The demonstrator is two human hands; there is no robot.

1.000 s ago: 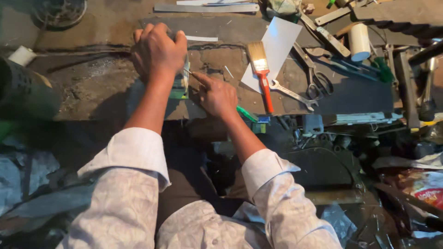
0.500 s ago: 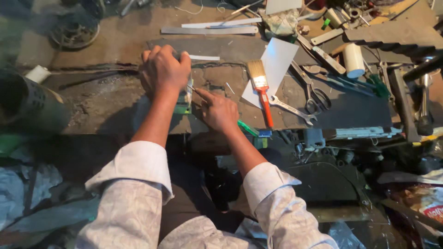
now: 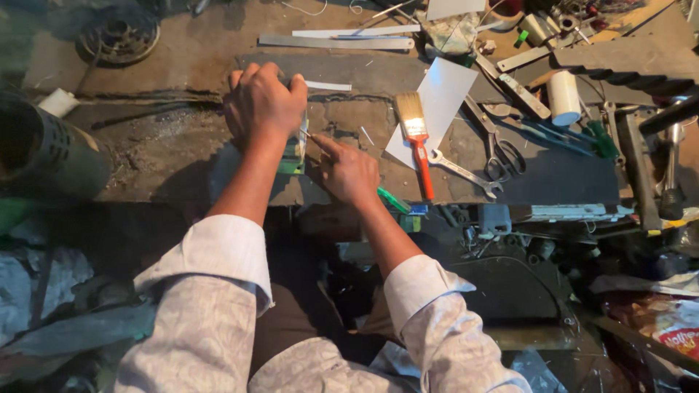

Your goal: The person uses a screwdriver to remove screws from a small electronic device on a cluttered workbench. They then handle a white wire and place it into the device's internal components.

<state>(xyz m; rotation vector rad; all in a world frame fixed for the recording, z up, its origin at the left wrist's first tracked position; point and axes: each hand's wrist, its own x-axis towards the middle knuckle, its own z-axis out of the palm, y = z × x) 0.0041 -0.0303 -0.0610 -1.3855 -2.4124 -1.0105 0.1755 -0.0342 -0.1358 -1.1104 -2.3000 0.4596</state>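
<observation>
A person's left hand [image 3: 263, 105] presses down on a small green-edged piece [image 3: 295, 154] on a grimy workbench [image 3: 167, 156], while the right hand [image 3: 348, 171] holds a thin pointed tool [image 3: 312, 136] against its right side. Just right of the hands lie a red-handled paintbrush [image 3: 415, 138] (bristles pointing far), a pale sheet [image 3: 440, 94] and a spanner [image 3: 462, 169]. Scissors [image 3: 499, 156] and a white roll [image 3: 564, 98] sit further right. A long metal strip [image 3: 335, 42] lies along the far edge, and a dark round part [image 3: 120, 35] rests at far left.
</observation>
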